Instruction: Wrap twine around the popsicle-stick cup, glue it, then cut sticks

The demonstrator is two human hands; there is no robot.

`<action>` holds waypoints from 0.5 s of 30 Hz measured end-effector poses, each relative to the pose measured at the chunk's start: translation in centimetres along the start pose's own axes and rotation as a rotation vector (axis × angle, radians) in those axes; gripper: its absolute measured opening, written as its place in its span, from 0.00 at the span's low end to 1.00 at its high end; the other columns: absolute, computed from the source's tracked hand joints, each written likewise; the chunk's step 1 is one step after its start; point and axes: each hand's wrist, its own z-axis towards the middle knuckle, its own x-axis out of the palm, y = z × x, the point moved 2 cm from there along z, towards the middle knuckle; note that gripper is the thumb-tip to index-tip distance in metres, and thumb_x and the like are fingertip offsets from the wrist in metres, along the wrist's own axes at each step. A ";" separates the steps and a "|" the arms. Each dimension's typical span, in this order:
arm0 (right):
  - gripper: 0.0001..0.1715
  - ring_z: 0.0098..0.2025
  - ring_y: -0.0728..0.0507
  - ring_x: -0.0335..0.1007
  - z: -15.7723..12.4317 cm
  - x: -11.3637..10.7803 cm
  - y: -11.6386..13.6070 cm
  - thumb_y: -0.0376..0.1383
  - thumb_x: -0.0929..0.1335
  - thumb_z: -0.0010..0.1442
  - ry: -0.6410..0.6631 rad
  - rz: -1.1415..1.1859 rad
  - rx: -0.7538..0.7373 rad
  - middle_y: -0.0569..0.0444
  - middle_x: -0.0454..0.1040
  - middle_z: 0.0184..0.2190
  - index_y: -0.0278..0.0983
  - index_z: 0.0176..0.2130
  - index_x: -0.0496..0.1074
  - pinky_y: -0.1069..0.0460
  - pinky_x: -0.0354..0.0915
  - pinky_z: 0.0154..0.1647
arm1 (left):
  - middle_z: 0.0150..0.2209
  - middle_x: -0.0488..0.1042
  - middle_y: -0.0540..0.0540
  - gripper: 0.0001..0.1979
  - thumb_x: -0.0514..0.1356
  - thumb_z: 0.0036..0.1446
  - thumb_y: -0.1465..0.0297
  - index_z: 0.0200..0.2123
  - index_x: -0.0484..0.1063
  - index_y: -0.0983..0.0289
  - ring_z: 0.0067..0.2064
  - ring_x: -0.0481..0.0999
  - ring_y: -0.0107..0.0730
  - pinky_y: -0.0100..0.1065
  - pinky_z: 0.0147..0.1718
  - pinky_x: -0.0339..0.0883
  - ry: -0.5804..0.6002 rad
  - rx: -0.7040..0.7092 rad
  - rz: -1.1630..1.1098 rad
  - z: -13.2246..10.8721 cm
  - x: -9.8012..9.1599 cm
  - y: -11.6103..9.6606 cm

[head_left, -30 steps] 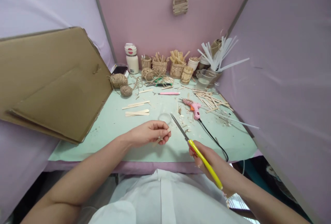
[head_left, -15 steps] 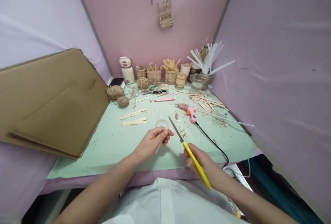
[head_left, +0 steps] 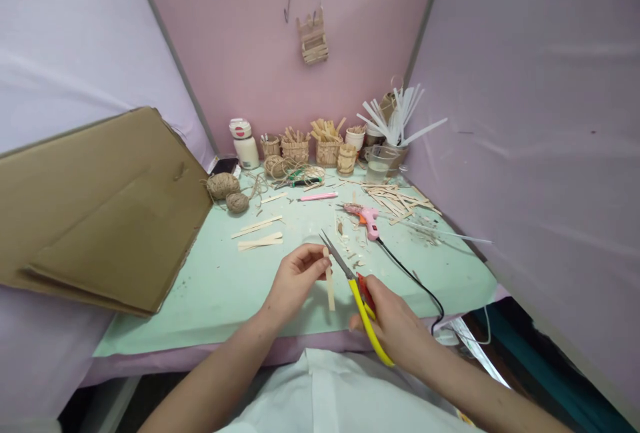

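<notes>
Between the thumb and fingers of my left hand [head_left: 299, 278] is a pale flat wooden craft stick [head_left: 331, 292], its lower end hanging down toward the table's front. My right hand [head_left: 393, 320] grips a pair of scissors [head_left: 364, 316] with yellow and red handles. The blades point up and away, slightly parted, and their tips are close beside the stick's upper end. On the green tabletop [head_left: 215, 300] left of my hands lie a few more pale sticks [head_left: 260, 242].
A pink glue gun [head_left: 369, 220] with a black cord lies to the right. A pile of sticks [head_left: 397, 200] is behind it. Twine balls [head_left: 223, 186], a white bottle [head_left: 245, 145] and stick-filled baskets [head_left: 329, 151] line the back. Cardboard [head_left: 110, 213] leans at left.
My left hand has turned the stick so that its flat length shows hanging down. The scissors have come closer to it, and their blades have parted a little.
</notes>
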 end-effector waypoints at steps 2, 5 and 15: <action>0.16 0.28 0.47 0.59 0.0 0.0 0.0 0.38 0.67 0.51 -0.005 -0.021 0.013 0.59 0.65 0.28 0.41 0.31 0.52 0.53 0.51 0.29 | 0.32 0.73 0.51 0.11 0.63 0.50 0.64 0.34 0.71 0.64 0.34 0.72 0.28 0.33 0.37 0.69 0.016 -0.002 -0.023 0.0 0.0 0.2; 0.18 0.30 0.46 0.62 0.0 0.1 -0.1 0.40 0.69 0.51 -0.016 -0.057 0.017 0.58 0.67 0.30 0.41 0.33 0.54 0.53 0.51 0.29 | 0.33 0.73 0.52 0.10 0.63 0.51 0.64 0.34 0.71 0.64 0.36 0.72 0.29 0.34 0.37 0.70 0.022 -0.002 -0.011 -0.1 -0.1 0.3; 0.19 0.33 0.43 0.66 0.0 0.2 -0.5 0.43 0.69 0.51 -0.051 -0.139 -0.011 0.53 0.69 0.35 0.40 0.37 0.56 0.52 0.54 0.30 | 0.33 0.75 0.52 0.09 0.62 0.52 0.65 0.33 0.72 0.65 0.35 0.74 0.29 0.34 0.37 0.71 0.048 -0.017 -0.008 -0.4 0.1 0.2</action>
